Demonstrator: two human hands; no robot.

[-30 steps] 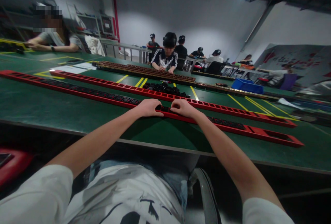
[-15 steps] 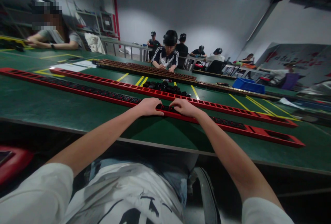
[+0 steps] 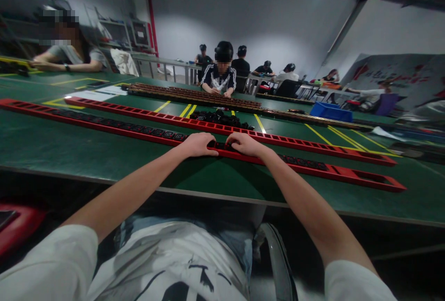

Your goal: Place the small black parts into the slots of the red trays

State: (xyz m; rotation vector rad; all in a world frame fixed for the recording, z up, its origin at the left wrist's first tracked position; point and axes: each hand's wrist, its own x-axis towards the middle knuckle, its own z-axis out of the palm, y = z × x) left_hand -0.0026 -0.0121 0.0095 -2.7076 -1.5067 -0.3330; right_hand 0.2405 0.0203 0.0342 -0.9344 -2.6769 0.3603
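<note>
A long red rail (image 3: 232,153) with square openings lies across the table in front of me. Black socket modules (image 3: 149,130) fill much of its left half, and more sit in its right part. My left hand (image 3: 200,144) grips the rail near the middle, thumb on the near side and fingers over the far side. Just to its right, my right hand (image 3: 245,143) has curled fingers pressed down into the rail over black pieces. Whether it pinches one of them is hidden. A second red rail (image 3: 299,141) lies behind, with a pile of black parts (image 3: 220,118) beyond it.
Bundled brown strips (image 3: 194,95) stretch across the green table (image 3: 104,153). Farther right stands a blue bin (image 3: 330,112). White papers (image 3: 93,93) lie at the left. One co-worker (image 3: 219,76) sits opposite, another person (image 3: 79,55) at the left.
The camera view has shifted slightly. Both hands stay at the same part of the rail, with hardly any movement of the fingers.
</note>
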